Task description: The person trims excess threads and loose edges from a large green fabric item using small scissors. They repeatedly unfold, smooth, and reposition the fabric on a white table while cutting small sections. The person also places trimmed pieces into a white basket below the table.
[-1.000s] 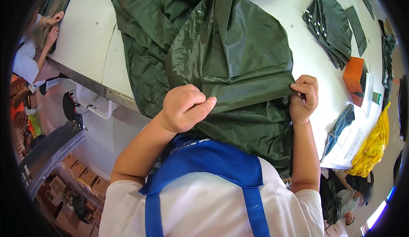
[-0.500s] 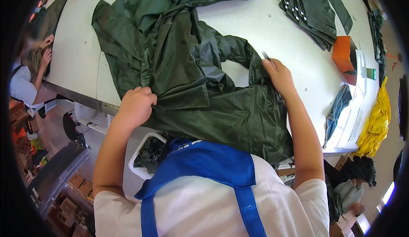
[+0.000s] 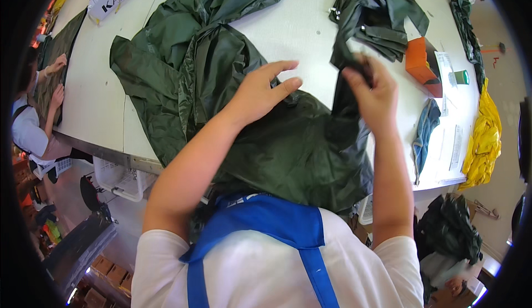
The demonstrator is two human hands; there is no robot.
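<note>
The garment (image 3: 277,153), lying across the bench (image 3: 282,34) and over its near edge, should handle light, soft and slippery, best taken by a seam; it is dark green, glossy and creased. The left hand (image 3: 260,93) is spread wide, empty. The right hand's (image 3: 377,91) grip pinches a dark strip (image 3: 343,53); attachment to the garment cannot be determined.

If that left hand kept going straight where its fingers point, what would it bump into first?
The left hand would probably meet the dark green fabric in the right hand, after crossing over the white tabletop; its height is hard to judge.
</note>
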